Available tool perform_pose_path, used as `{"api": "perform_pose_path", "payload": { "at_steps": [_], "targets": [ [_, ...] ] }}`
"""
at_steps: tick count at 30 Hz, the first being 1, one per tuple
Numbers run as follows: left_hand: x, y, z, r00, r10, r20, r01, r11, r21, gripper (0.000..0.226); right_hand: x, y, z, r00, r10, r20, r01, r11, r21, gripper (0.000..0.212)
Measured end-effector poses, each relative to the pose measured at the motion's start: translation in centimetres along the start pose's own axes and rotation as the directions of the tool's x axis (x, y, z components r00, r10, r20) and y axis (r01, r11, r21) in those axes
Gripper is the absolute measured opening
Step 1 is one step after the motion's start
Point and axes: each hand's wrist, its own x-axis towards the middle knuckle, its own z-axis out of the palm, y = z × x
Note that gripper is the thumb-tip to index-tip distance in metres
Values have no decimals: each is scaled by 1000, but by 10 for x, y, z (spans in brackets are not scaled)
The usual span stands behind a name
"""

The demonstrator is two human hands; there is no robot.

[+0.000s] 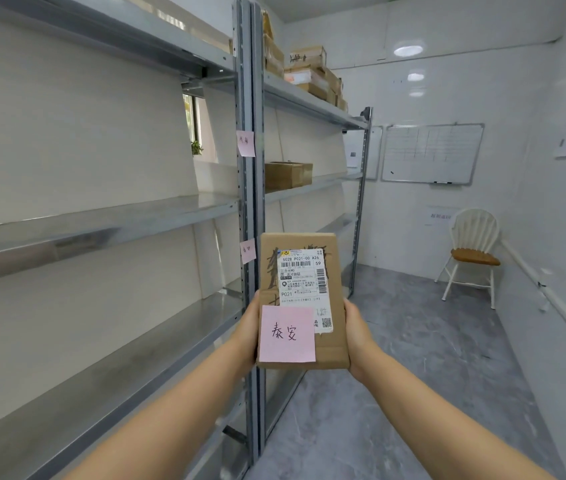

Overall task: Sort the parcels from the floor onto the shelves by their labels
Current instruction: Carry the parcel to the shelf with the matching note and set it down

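Note:
I hold a flat brown cardboard parcel (pixel 330 351) upright in front of me, between both hands. It carries a white shipping label (pixel 304 278) and a pink sticky note (pixel 287 334) with handwritten characters. My left hand (pixel 248 327) grips its left edge and my right hand (pixel 356 336) grips its right edge. Behind it stands the grey metal shelf post (pixel 247 188) with two pink notes, an upper note (pixel 245 143) and a lower note (pixel 248 250). A brown box (pixel 286 174) sits on the far unit's middle shelf, and several boxes (pixel 312 76) are stacked on its top shelf.
Metal shelves (pixel 101 216) run along the left wall. The grey floor (pixel 413 358) stretches ahead on the right. A white chair (pixel 471 251) stands in the far right corner below a whiteboard (pixel 432 154). White tiled walls close the room.

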Motion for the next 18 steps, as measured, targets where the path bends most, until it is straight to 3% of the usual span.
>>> {"api": "perform_pose_path", "payload": {
  "at_steps": [8, 18],
  "targets": [
    [71, 19, -27, 1000, 4, -6, -4, 999, 32, 41, 80, -2, 17, 1000, 12, 8, -12, 1000, 13, 49],
    [151, 20, -30, 984, 19, -178, -29, 998, -53, 44, 178, -9, 10, 995, 55, 80, -56, 998, 2, 42]
  ]
}}
